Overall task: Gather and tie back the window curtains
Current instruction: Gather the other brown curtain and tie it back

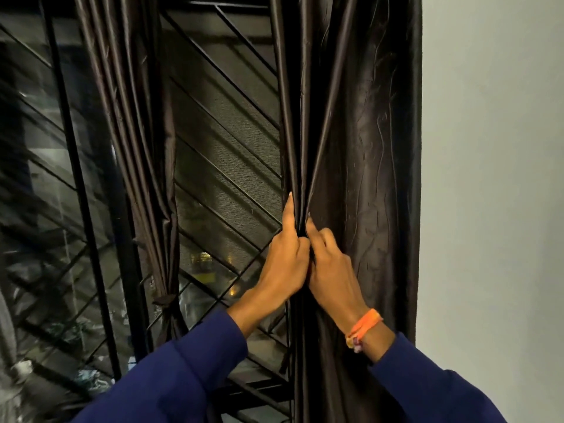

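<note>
Satin-like fabric: the right curtain (360,132) is a dark brown, glossy panel hanging beside the pale wall (494,148); its folds run top to bottom.
Left hand (288,261): fingers curled round the curtain's inner edge folds, forefinger stretched up along them; it grips cloth.
Right hand (331,264): touching the left, fingers bent into the same pinch of folds, forefinger pointing up; it also holds cloth, though how much lies inside either fist is hidden.
Key relation: the bulk of the loose panel lies to the right of the joined grip, towards the wall, and its long axis is vertical, passing straight through both fists. The right hand sits nearer that ungathered cloth, so it is probably the one to reach across and sweep more folds in.
Step judged: gathering is partly done; no tie shows on this panel.
Left curtain (131,132): already bunched and bound low down by a dark tie-back (164,300), well apart from the hands.
Behind: a window grille (225,141) with diagonal bars fills the gap between panels.
Wrist: an orange band (364,326) on the right arm.
</note>
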